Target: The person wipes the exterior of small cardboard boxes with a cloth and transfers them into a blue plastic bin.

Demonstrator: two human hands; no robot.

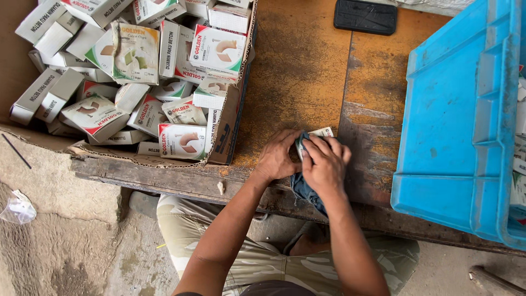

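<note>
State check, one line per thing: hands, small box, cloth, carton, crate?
left hand: closed on small box
right hand: presses dark cloth on box
small box: mostly covered, on bench
dark cloth: hangs off bench edge
cardboard carton: open, full of small boxes
blue crate: on bench, contents mostly hidden

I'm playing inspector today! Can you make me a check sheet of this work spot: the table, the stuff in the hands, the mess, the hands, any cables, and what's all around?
Surface: worn wooden table, rusty orange, scuffed, front edge chipped.
Job's things: a small white box and a dark blue cloth, both under the hands; the cloth hangs over the table edge.
Clutter: an open cardboard carton heaped with small white, red and green boxes; a black flat pad at the far edge.
Grippers: left hand and right hand are pressed together around the small box and cloth.
Cables: nothing seen.
Surroundings: blue plastic crate on the right; bare concrete floor with a clear plastic scrap.
</note>
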